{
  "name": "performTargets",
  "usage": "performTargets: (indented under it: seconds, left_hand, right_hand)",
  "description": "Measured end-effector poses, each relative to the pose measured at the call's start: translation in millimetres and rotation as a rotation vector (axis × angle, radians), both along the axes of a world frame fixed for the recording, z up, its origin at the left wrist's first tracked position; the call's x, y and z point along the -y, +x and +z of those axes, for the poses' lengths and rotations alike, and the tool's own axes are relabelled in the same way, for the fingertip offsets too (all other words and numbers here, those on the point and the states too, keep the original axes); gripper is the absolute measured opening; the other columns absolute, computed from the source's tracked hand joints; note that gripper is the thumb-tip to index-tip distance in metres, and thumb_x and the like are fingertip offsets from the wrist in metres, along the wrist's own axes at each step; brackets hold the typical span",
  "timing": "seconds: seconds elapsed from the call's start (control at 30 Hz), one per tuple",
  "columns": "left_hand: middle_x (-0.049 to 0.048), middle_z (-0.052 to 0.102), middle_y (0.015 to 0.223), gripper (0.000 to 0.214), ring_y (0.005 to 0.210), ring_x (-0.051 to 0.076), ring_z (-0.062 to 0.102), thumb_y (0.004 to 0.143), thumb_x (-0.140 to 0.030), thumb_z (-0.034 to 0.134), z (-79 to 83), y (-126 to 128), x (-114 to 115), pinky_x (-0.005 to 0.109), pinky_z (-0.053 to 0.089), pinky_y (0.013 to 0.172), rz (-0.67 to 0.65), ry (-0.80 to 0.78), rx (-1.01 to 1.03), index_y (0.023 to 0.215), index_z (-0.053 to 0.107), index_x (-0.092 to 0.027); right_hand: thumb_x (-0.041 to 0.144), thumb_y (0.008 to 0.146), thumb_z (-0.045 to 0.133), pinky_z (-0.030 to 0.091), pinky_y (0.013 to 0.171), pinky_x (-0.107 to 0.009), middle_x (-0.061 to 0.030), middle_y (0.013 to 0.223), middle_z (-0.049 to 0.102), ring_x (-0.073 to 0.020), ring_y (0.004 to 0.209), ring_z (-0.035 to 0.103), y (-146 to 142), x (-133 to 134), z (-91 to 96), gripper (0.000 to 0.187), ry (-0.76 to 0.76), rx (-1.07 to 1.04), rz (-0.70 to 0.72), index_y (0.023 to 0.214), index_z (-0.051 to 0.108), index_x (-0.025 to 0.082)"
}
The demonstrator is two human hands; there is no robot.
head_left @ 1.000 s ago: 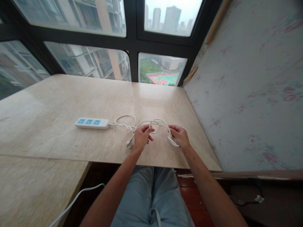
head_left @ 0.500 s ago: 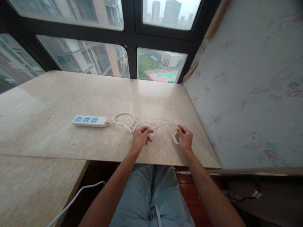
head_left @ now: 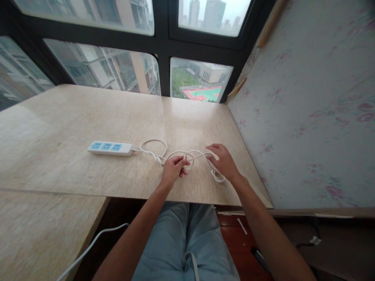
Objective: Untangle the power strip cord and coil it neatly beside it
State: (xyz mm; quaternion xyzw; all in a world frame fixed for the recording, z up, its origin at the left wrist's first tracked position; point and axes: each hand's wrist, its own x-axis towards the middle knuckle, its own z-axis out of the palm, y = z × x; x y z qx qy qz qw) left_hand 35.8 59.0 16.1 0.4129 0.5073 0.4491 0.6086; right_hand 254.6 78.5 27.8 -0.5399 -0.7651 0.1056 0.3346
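White cord [head_left: 178,151]: probably light, bendy; pinch beside loops, toward front edge of ledge [head_left: 73,117].
Left hand [head_left: 172,169]: pinching cord.
Right hand [head_left: 224,160]: fingers parted, contact unclear.

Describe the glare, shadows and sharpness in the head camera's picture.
Head view: pale glare on the counter near the window; head view: deep shadow beneath the counter; head view: the power strip's sockets are distinguishable, while the floral wallpaper looks soft.
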Motion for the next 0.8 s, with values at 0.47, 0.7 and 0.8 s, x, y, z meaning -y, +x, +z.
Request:
performTargets:
  seconds: [0.47,0.7,0.8]
  left_hand:
    - [0.0135,0.066,0.096,0.043,0.047,0.012,0.058,0.074,-0.038,0.063,12.6,-9,6,0.018,0.035,0.031,-0.008,-0.017,-0.059,0.104,0.062,-0.006]
    - [0.0131,0.066,0.096,0.043,0.048,0.011,0.057,0.075,-0.041,0.062,12.7,-3,6,0.018,0.037,0.033,-0.020,0.000,-0.051,0.101,0.063,-0.006]
    - [0.0138,0.066,0.099,0.042,0.047,0.010,0.057,0.075,-0.041,0.062,7.0,-2,5,0.018,0.035,0.033,-0.015,-0.006,-0.034,0.099,0.063,-0.006]
  right_hand:
    - [0.028,0.076,0.067,0.045,0.066,-0.028,-0.0055,0.083,0.069,-0.0167,0.073,0.061,18,-15,-12.6,0.014,0.077,-0.330,-0.248,0.082,0.074,0.018]
    - [0.037,0.063,0.074,0.047,0.067,-0.029,-0.0074,0.082,0.070,-0.0167,0.071,0.061,23,-12,-32.6,0.032,-0.047,-0.760,-0.541,0.084,0.074,0.012]
    - [0.038,0.054,0.078,0.044,0.056,-0.025,-0.0060,0.076,0.068,-0.0131,0.062,0.056,18,-10,-42.4,0.040,-0.101,-0.998,-0.630,0.083,0.073,0.011]
